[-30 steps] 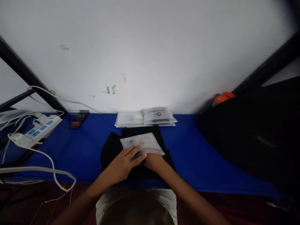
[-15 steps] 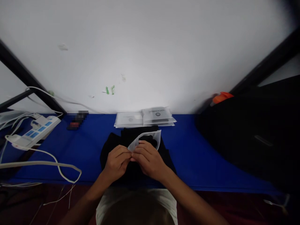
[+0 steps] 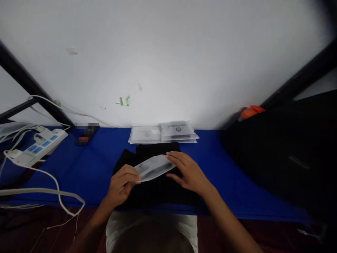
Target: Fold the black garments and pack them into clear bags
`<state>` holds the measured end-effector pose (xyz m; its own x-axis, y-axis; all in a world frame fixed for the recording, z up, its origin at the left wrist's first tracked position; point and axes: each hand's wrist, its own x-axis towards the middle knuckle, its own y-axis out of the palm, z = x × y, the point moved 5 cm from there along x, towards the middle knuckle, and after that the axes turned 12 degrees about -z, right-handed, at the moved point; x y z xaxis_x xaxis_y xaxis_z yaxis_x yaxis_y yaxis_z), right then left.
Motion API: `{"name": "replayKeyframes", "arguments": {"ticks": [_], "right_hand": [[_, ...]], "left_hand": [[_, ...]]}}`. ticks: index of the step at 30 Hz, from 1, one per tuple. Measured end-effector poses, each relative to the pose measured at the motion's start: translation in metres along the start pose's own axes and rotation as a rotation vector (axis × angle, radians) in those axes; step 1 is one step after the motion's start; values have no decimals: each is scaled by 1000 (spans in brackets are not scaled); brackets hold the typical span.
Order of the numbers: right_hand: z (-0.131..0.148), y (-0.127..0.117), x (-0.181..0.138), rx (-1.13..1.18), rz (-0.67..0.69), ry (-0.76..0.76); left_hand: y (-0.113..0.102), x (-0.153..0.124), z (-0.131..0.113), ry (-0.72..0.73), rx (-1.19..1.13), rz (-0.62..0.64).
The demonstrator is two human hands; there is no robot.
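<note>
A clear pouch (image 3: 155,167) lies tilted over a black cloth (image 3: 158,191) at the middle of a blue table (image 3: 216,168). The left hand (image 3: 121,184) pinches the pouch's near left corner between thumb and fingers. The right hand (image 3: 189,173) rests on its right end, fingers spread flat and gripping nothing. A stack (image 3: 163,133) of similar pouches sits just behind the cloth, against the wall. A power strip (image 3: 37,146) and white cable (image 3: 52,191) lie far left. A black bag (image 3: 284,154) stands at right.

Clear plastic pouch (image 3: 154,167), tilted, held above folded black garment (image 3: 158,186) on blue tabletop
</note>
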<state>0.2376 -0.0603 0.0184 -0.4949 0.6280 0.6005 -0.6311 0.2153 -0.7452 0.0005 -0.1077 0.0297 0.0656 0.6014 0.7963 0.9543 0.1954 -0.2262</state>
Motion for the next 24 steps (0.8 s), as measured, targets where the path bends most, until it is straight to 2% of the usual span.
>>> {"name": "replayKeyframes", "arguments": {"ticks": [3, 5, 7, 9, 11, 14, 16, 18, 21, 24], "right_hand": [[20, 24, 13, 43, 168, -76], [23, 37, 20, 50, 248, -104], [17, 38, 28, 37, 239, -106], [1, 23, 38, -21, 124, -93], [-23, 0, 49, -135, -43, -62], [-71, -25, 64, -361, -215, 36], [-106, -23, 67, -462, -181, 117], [-137, -6, 61, -457, -25, 148], [-167, 17, 45, -415, 61, 157], [-178, 25, 37, -391, 65, 172]], "left_hand": [[10, -2, -4, 51, 14, 46], [8, -6, -4, 82, 175, -29], [-1, -13, -2, 79, 376, -164], [-8, -25, 2, 35, 484, -211], [-8, -37, 8, -26, 508, -86], [-2, -57, 20, -104, 536, 273], [1, -67, 26, -133, 554, 486], [2, -71, 31, -151, 559, 627], [5, -71, 35, -178, 532, 720], [8, -67, 38, -184, 507, 749]]}}
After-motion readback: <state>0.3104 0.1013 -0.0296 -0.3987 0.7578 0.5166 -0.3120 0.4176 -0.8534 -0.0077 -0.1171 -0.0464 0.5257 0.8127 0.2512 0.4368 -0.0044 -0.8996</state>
